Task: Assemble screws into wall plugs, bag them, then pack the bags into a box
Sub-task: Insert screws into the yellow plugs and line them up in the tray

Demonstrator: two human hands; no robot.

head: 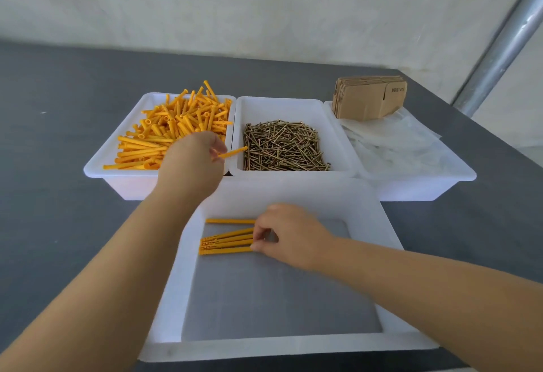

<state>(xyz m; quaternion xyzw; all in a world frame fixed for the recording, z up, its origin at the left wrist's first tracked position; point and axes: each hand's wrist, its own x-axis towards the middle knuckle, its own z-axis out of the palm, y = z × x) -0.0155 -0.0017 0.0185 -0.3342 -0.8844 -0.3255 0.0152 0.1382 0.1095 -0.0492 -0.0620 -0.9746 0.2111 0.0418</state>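
Trays are taking up most of what we are looking at: the near white plastic work tray [382, 219] in front of us, and behind it three more, the left white bin [97, 166] heaped with orange plastic wall plugs [173, 125], the middle white bin [293, 104] holding a pile of brass-coloured screws [282, 148], and the right white bin [458, 172] carrying clear plastic bags [396, 142] with a stack of flat brown cardboard boxes [367, 98] on top.

Our left hand [191, 163] is hovering over the inner edge of the plug bin, fingers pinching a single orange wall plug [233, 153] that is pointing out toward the screws. Our right hand [288, 236] is resting in the work tray, fingertips pinching the ends of a row of orange plugs [226, 241] lying side by side.

We are judging the risks as these: the pinched plug is being held by one end only, so it could slip and drop between the bins or in among the screws; the right fingers could nudge the laid row askew.

We are unable to tell whether the plugs in the row already have screws in them, since the right hand is covering their ends. The bags are blending into one another, so we are not counting them, and the printing on the cardboard is too small to read.
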